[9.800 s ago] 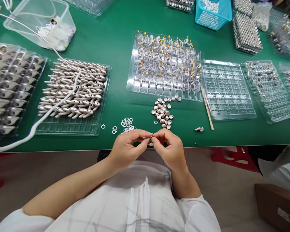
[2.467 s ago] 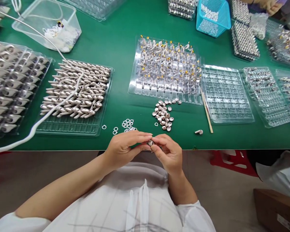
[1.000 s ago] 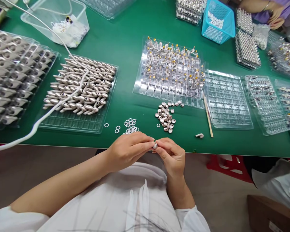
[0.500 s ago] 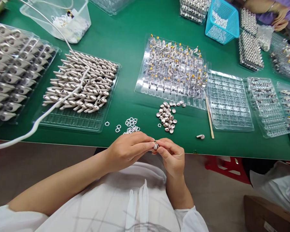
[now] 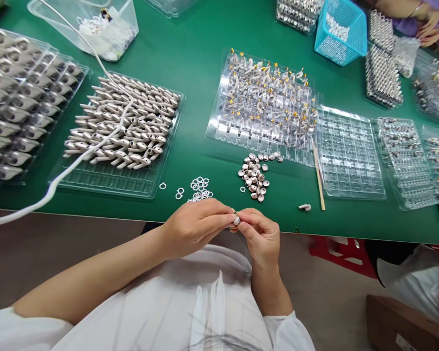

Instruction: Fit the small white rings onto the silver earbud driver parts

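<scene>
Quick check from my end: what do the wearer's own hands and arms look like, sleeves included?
The left hand and right hand are ungloved, with no rings or wristbands visible. Both forearms are bare below loose white sleeves.

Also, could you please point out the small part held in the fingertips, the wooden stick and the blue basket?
Small part [image 5: 236, 221]: head view, on its pale rounded surface.
Wooden stick [image 5: 319, 179]: head view, middle of its length.
Blue basket [image 5: 332, 50]: head view, on its near wall.
</scene>
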`<state>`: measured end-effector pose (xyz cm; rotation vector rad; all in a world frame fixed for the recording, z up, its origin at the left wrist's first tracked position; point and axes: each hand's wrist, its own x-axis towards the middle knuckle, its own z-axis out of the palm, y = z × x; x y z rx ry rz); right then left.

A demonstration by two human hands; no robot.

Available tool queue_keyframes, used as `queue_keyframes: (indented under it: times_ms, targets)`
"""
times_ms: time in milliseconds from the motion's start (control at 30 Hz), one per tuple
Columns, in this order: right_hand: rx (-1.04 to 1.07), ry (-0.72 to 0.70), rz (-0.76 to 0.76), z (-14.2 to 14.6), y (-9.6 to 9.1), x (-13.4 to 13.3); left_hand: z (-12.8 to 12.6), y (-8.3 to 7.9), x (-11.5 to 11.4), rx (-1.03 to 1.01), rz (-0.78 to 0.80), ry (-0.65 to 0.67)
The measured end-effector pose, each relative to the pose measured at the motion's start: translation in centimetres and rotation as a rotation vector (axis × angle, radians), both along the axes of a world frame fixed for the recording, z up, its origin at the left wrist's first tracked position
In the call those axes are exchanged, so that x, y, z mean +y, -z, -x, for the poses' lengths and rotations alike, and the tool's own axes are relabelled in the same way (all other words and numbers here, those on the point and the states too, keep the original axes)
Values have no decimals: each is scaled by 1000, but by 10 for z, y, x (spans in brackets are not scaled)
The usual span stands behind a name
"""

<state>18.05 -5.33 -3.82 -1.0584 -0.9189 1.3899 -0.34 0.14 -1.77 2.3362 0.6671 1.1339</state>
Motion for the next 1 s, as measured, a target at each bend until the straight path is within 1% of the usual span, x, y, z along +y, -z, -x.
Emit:
queue_keyframes:
  times_ms: [100,500,633,1000]
  targets:
    - [-30,0,-3,0,-1,0,0,0,-1,6,8,-3]
    - [-100,-17,-122,-2,-2,-2,1,-3,-4,-9,10,-23]
    - [-119,-17,-130,-3,-3,-2,2,-2,-5,-15,19,-13]
    - [-231,-5,-168,-3,-5,0,0,-1,-7,-45,41,-40]
